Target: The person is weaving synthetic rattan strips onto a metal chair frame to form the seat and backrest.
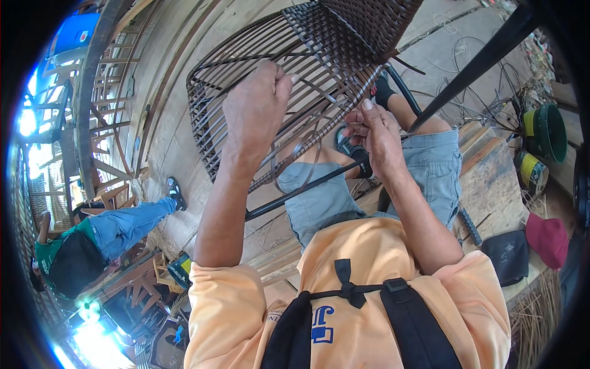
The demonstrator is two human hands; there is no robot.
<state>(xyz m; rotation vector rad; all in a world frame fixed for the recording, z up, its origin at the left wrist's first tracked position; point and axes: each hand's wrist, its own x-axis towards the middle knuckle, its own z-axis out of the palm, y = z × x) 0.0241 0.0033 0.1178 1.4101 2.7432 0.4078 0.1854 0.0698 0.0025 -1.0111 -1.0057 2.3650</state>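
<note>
A dark brown woven chair (246,61) lies tilted before me, with parallel strands across one part and tight weave at the far right. My left hand (257,114) is closed above these strands, thumb pressed to the fingers, pinching a flat brown strand (321,93) that runs toward the wrapped edge. At that edge, my right hand (379,136) has its thumb and fingers drawn together; what lies between them is too small to make out. A loose loop of strand (275,166) hangs below the edge, between my forearms. The chair's black metal bar (301,193) crosses over my lap.
A dark pole (473,67) slants in from the upper right. Right of me are a green bucket (547,132), a yellow-labelled can (530,172), a dark cap (506,257) and a red cap (547,240). Another person (101,237) is at the left. Loose strands (473,55) litter the floor.
</note>
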